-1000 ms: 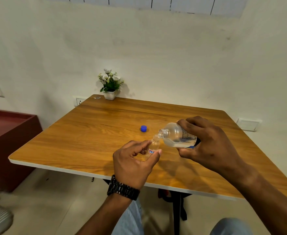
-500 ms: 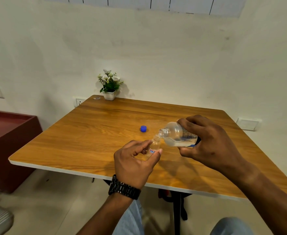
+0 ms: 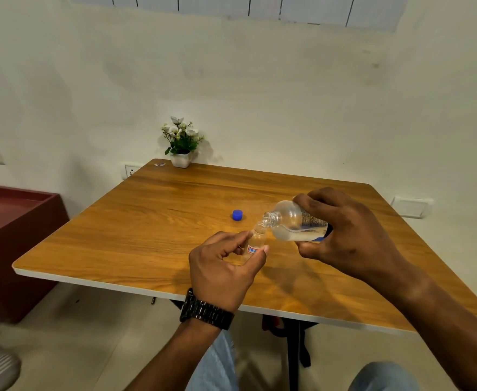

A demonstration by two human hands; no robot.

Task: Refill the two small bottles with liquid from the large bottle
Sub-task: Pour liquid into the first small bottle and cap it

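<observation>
1. My left hand (image 3: pixel 220 272) pinches the small bottle (image 3: pixel 255 242) between thumb and forefinger, the other fingers curled loosely behind; a black watch (image 3: pixel 206 311) sits on that wrist.
2. The small bottle stands close to upright over the table (image 3: pixel 147 235), mouth up, a red and blue label on its side. I cannot tell whether its base touches the wood.
3. My right hand (image 3: pixel 347 235) wraps round the large bottle (image 3: pixel 293 222), fingers curled over the top of the body, thumb underneath.
4. The large bottle lies tipped nearly flat, neck pointing to 9 o'clock and slightly down. Its open mouth sits right at the small bottle's mouth, at about 1 o'clock from it.
5. Clear liquid pools along the low side of the large bottle, filling the lower part of the body. A printed label shows under my fingers.
6. I cannot make out any stream between the two mouths, nor the level inside the small bottle.
7. A blue cap (image 3: pixel 237 215) rests on the table at 11 o'clock from the small bottle, near it but apart.
8. A second small bottle does not show from here.
9. Far off at 12 o'clock, a white pot of flowers (image 3: pixel 181 145) stands at the back edge of the table by the wall.
10. At 9 o'clock, beside the table, stands a dark red cabinet (image 3: pixel 14 221).
</observation>
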